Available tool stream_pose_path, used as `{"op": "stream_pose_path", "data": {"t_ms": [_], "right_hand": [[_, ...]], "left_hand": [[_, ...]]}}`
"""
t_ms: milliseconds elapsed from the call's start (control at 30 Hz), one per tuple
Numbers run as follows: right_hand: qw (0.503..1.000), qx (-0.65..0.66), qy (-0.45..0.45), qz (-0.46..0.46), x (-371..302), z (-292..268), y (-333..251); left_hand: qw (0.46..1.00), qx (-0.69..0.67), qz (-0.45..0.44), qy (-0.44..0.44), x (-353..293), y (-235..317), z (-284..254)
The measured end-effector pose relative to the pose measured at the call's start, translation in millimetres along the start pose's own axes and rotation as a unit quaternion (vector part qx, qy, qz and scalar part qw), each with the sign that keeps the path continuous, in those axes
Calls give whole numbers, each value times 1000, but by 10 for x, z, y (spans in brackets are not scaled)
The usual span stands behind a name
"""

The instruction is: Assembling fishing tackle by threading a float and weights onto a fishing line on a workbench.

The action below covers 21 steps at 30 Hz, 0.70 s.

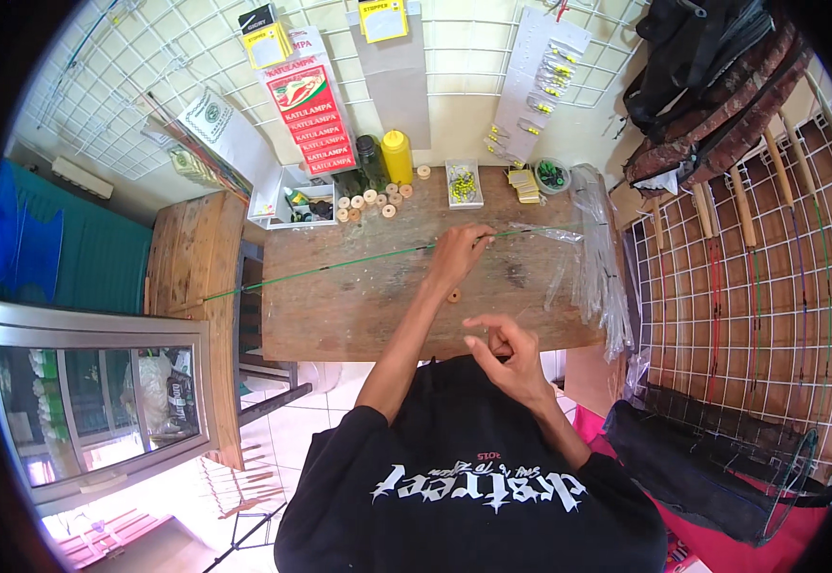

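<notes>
My left hand (pixel 456 256) reaches out over the wooden table (pixel 358 306) and grips a long thin green rod (pixel 339 263) that runs leftward past the table's edge. The rod's right part enters a clear plastic sleeve (pixel 545 232). My right hand (pixel 506 353) hovers near the table's front edge with fingers curled as if pinching something too small to make out. A small round cork ring (pixel 453 296) lies on the wood between the two hands.
Several cork rings (pixel 373 202), a yellow bottle (pixel 397 156), a dark bottle (pixel 370 160), small trays of parts (pixel 463 183) and a white box (pixel 292 201) line the table's far edge. Clear plastic bags (pixel 599 258) lie at right. Wire grids hold rods (pixel 750 277) and packets (pixel 311 105). A glass cabinet (pixel 101 401) stands left.
</notes>
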State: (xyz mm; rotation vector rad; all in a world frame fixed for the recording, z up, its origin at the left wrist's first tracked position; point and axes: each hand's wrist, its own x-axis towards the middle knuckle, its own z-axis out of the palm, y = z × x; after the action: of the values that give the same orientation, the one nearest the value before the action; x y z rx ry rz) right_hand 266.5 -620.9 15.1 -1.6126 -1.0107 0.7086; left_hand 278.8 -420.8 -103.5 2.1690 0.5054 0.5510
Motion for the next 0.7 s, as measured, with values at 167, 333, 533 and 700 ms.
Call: {"op": "stream_pose_path", "data": {"t_ms": [167, 333, 533, 700], "right_hand": [[998, -3, -21, -53, 92, 62, 5], [967, -187, 76, -154, 302, -99, 602], [979, -179, -1, 99, 227, -512, 805], [979, -169, 30, 110, 295, -444, 960]], "left_hand": [[1000, 17, -7, -8, -12, -178, 90], [999, 43, -12, -1, -152, -520, 288], [993, 52, -79, -74, -258, -684, 448], [991, 72, -74, -89, -349, -751, 496]]}}
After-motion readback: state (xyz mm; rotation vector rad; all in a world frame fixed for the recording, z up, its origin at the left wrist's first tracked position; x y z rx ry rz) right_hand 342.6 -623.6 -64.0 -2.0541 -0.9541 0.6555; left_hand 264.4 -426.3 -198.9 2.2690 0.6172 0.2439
